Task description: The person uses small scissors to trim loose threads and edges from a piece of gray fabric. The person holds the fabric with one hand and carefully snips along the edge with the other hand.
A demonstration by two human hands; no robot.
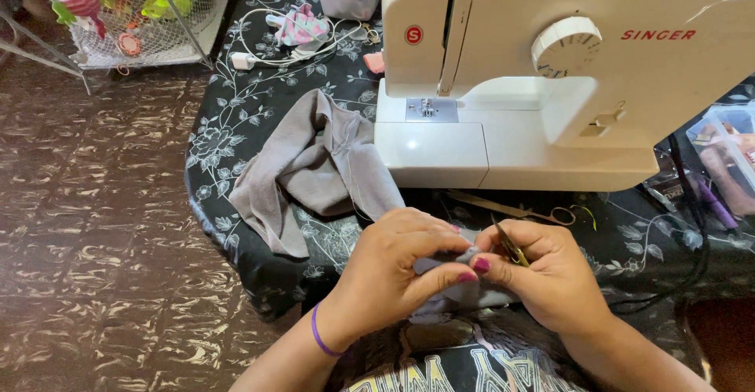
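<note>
floral tablecloth; fingers pinch soft grey fabric.

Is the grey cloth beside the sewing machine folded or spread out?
Neither: the grey cloth lies crumpled in a loose heap on the floral tablecloth, left of the white sewing machine, with uneven folds and wrinkles.

A home sewing corner; a white sewing machine stands on a counter draped in black floral cloth; grey fabric and scissors lie beside it; a mesh basket of toys sits on the brown patterned floor.
</note>
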